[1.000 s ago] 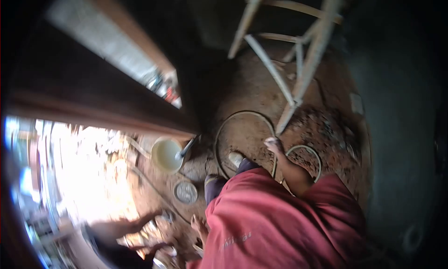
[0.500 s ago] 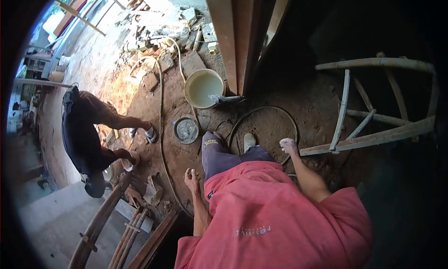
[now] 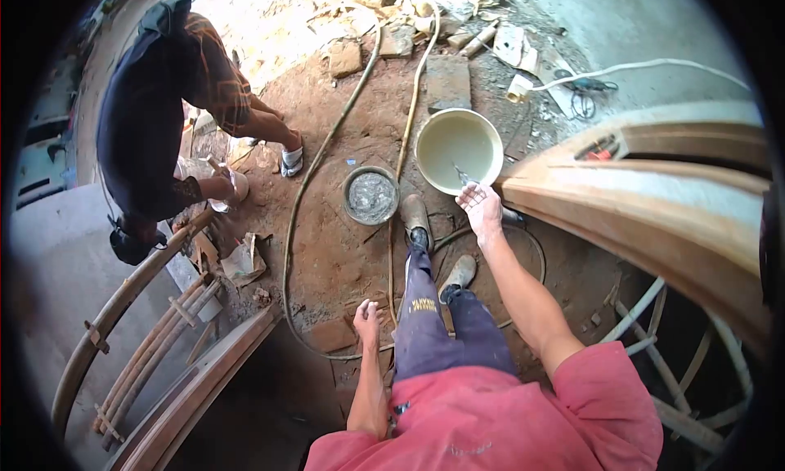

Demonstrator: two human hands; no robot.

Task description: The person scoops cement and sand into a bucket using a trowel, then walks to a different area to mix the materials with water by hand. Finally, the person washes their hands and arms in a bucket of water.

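red dirt floor (image 3: 335,258) of a building site, strewn with rubble, runs under everything. a curved timber frame (image 3: 654,201) fills the right, and another person (image 3: 155,103) bends over at upper left. a hose (image 3: 325,148) snakes past a bucket (image 3: 419,148) of pale liquid and a small pan (image 3: 346,195) of grey mortar. the right hand (image 3: 481,208) hangs over the bucket's near rim, grip open and fingers spread, just beside a thin tool (image 3: 463,177) standing in the liquid; whether it touches the tool cannot be told. the left hand (image 3: 366,314) hangs by the thigh, grip loose and empty. likely risks: the hose and a wire ring (image 3: 536,250) lie by the feet and could catch a step, and a knock on the rim could slop the bucket. half a second earlier the right hand hung low by the ring; now it is up at the bucket.
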